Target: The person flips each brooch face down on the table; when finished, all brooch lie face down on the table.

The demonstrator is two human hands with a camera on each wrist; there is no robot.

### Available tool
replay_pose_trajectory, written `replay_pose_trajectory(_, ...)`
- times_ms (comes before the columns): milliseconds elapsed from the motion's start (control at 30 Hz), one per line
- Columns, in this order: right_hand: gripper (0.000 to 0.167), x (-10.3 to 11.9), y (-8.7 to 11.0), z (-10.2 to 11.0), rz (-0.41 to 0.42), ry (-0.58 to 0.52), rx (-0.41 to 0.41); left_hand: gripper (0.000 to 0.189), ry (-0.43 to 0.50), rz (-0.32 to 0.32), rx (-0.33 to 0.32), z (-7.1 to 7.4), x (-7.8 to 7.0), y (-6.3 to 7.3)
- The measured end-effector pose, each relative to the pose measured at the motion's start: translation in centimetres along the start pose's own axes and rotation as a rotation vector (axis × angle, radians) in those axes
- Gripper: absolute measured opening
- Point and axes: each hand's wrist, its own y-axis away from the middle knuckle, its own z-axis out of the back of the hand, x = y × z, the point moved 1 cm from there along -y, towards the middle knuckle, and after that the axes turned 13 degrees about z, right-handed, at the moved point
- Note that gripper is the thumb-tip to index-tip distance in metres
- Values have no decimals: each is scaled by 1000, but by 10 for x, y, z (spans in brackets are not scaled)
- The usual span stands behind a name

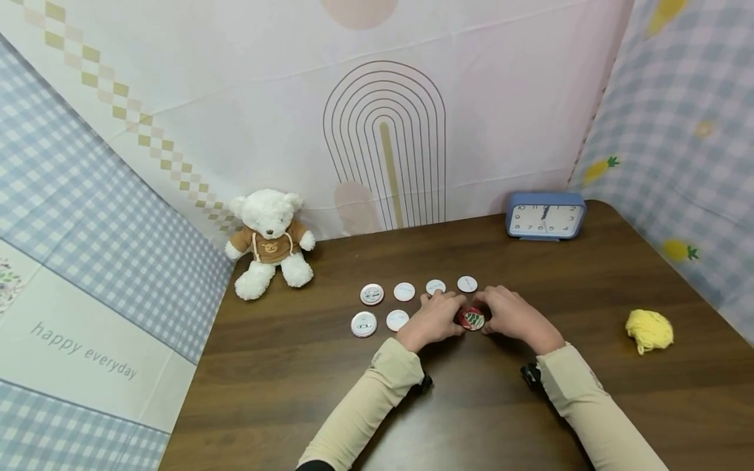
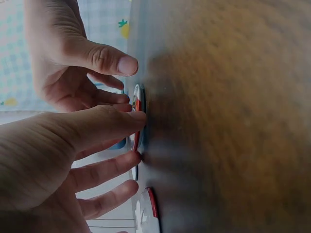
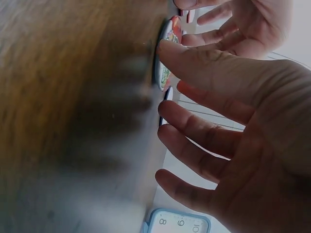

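Observation:
A round button badge [image 1: 472,319], red with a green Christmas tree, lies face up between both hands. My left hand [image 1: 434,317] holds its left side, the thumb overlapping the rim in the left wrist view. At the right side, my right hand [image 1: 514,318] has curled fingers and thumb around the badge, and the thumb covers part of its edge in the right wrist view. Just beyond the hands are more badges, pin side up: one white badge [image 1: 436,287] partly behind the left fingers and another white badge [image 1: 467,284] farther right.
Left of the hands lie several more upturned badges, including a badge [image 1: 364,324] with a visible pin. A white teddy bear [image 1: 269,239] sits at the back left. The blue clock [image 1: 545,216] stands at the back right, and yellow yarn [image 1: 649,331] lies at the right.

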Motion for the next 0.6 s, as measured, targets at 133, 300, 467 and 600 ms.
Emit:
replay_pose_trajectory(133, 40, 0, 0, -1, 2, -18, 13, 35, -14, -4, -5, -1, 1, -2)
replay_pose_trajectory(300, 36, -1, -2, -4, 0, -30, 5, 31, -22, -21, -11, -3, 3, -4)
replay_pose_trajectory(467, 33, -1, -3, -5, 6, -56, -2, 27, -6, -31, -12, -5, 4, -4)
replay_pose_trajectory(600, 27, -2, -2, -3, 12, -59, 1, 24, -10, -41, -23, -4, 4, -4)
